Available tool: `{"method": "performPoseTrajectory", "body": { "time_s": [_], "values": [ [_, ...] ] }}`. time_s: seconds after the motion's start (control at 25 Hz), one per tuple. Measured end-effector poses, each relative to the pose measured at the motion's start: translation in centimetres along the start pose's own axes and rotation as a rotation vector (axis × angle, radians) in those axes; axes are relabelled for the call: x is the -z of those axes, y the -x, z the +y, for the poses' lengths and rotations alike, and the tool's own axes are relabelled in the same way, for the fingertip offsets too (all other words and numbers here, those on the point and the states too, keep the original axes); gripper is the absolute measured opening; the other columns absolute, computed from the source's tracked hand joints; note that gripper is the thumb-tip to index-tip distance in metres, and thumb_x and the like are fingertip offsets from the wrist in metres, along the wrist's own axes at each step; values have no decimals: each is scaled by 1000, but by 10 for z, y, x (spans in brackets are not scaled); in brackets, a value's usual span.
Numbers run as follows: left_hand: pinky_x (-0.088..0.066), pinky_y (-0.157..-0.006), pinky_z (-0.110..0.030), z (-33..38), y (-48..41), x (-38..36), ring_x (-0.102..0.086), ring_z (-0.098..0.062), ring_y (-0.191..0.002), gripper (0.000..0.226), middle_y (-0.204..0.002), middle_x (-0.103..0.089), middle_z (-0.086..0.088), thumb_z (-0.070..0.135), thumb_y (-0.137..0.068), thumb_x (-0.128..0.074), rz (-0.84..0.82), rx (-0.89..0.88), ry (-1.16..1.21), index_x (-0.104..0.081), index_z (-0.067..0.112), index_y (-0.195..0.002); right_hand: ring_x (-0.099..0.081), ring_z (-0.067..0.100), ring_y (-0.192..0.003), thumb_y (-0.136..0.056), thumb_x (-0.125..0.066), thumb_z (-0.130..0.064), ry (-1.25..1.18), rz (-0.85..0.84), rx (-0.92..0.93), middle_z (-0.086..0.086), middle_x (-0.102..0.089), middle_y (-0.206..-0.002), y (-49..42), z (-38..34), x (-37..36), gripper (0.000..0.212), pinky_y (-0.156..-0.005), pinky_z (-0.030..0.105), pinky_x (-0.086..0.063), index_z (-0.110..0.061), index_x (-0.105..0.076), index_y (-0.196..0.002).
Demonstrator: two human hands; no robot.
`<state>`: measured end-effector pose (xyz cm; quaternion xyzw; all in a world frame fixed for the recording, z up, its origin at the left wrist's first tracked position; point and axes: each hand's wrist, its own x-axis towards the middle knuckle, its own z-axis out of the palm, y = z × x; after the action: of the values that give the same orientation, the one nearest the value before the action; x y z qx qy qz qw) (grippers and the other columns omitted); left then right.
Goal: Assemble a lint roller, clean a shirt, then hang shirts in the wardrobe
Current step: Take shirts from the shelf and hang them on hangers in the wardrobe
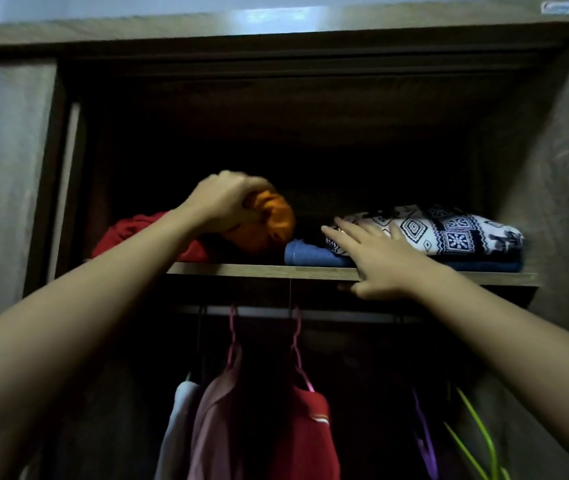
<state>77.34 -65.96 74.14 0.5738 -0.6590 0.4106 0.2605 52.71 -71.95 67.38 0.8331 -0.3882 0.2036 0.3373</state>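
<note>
Our left hand (pixel 222 199) clamps its fingers on the orange cloth (pixel 269 221) to pull it off the shelf (pixel 262 270), while our right hand (pixel 376 261), fingers spread, steadies the folded pile (pixel 449 230).

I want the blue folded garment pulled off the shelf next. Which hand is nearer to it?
The right hand: it rests partly over the blue folded garment, fingers spread. The left hand is farther left, closed on the orange cloth.

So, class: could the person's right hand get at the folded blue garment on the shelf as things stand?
Probably yes: the right hand already lies against the blue garment, whose front edge is exposed below the patterned cloth.
</note>
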Motion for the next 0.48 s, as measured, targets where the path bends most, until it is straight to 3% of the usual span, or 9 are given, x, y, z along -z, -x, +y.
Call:
{"method": "performPoseTrajectory", "body": {
  "time_s": [0.12, 0.36, 0.48],
  "values": [
    [-48, -83, -43, -2, -2, 14, -56, -34, -105, 54, -116, -56, -13, 27, -78, -68, 306, 27, 82, -51, 32, -129, -7, 25, -145, -80, -60, -45, -15, 23, -9, -3, 4, -159, 1, 1, -1, 96, -111, 61, -8, -33, 8, -147],
    [-51, -78, -50, 12, 27, 36, -56, -38, -98, 52, -114, -54, -19, 24, -78, -69, 507, -134, 3, -52, 29, -127, -12, 22, -145, -77, -60, -55, 3, 229, -153, -3, -9, -158, 14, -4, -14, 96, -113, 53, -16, -35, 4, -147],
    [-52, -82, -50, 22, 76, 44, -54, -42, -104, 50, -120, -52, -25, 31, -80, -61, 632, -171, 17, -49, 24, -128, -15, 24, -144, -72, -45, -74, -14, 350, -177, 1, -18, -157, 33, -7, -26, 95, -115, 48, -16, -34, -3, -147]
  ]
}}
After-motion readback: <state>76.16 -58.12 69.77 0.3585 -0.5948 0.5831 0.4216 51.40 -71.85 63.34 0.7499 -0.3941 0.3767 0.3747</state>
